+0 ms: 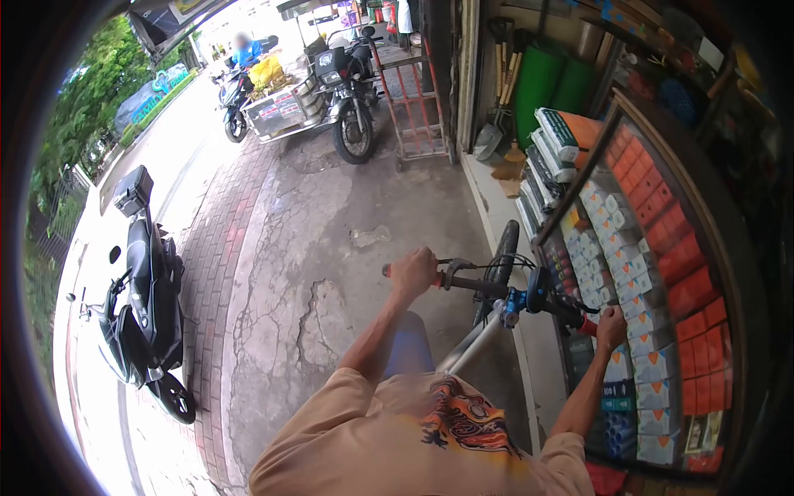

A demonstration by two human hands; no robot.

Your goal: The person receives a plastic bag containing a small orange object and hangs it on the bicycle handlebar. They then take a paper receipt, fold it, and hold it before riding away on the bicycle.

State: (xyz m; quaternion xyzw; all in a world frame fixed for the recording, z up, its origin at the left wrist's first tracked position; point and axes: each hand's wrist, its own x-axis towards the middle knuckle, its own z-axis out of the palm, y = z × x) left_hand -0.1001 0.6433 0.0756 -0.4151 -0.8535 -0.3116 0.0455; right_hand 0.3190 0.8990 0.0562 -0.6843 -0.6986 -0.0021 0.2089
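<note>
A bicycle's dark handlebar [484, 287] with red grips crosses in front of my body. My left hand [413, 271] is wrapped round the grip at its left end, and my right hand [610, 329] is closed at the red grip on the right end. Blue clamps [514, 304] and a round black part [540, 289] sit at the middle of the bar. Below it runs the silver frame tube [473, 343]. The front wheel [501, 260] points ahead, near the shop's step.
Close on the right stands a glass display case [691, 281] of boxed goods, with stacked sacks [552, 149] behind. A black scooter [153, 289] is parked left. Ahead are a motorcycle with sidecar [351, 124], a red metal rack [413, 107] and a person in blue [246, 54].
</note>
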